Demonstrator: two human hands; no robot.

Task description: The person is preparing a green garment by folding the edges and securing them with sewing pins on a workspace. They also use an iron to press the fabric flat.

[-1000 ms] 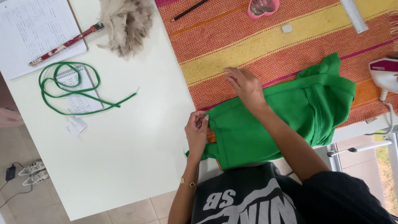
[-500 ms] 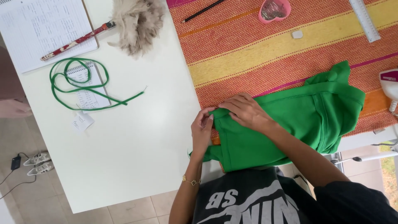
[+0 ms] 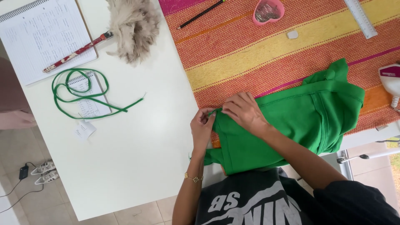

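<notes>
**Head view: both hands pinch the corner of a green garment**

Head view looks down on a white counter (image 3: 125, 166) partly covered by a striped orange, yellow and red cloth (image 3: 266, 54). A folded green garment (image 3: 291, 125) lies on that cloth near the person's body. The left hand (image 3: 203, 127) and right hand (image 3: 243, 111) meet at the garment's upper left corner, at the edge of the striped cloth, both closed with fingertips pinching the green fabric there.

On the bare counter, well apart from the hands, a green cord (image 3: 83, 93) loops over a small notepad (image 3: 86, 98), beside a large spiral notebook (image 3: 37, 37) with a patterned red pen (image 3: 77, 52). A feathery beige tuft (image 3: 133, 27) lies near them. On the striped cloth sit a pencil (image 3: 201, 14), a pink heart-shaped dish (image 3: 269, 11) and a ruler (image 3: 361, 18).
</notes>
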